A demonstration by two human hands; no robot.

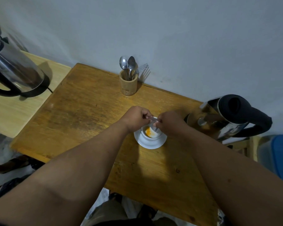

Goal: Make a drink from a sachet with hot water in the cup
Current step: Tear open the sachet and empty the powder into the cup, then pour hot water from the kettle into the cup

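Observation:
A white cup (151,133) stands on a white saucer (149,143) on the wooden table (88,111). Orange powder (148,130) lies inside the cup. Just above the cup's far rim, my left hand (137,118) and my right hand (169,123) pinch a small clear sachet (153,121) between them, one at each end. The sachet is mostly hidden by my fingers. A steel kettle with a black handle (232,118) stands right of the cup, close to my right hand.
A wooden holder (128,84) with spoons and a fork stands at the wall behind the cup. A second steel kettle (15,69) sits on a paler side table at the left. A blue-lidded container (278,157) is at the right edge.

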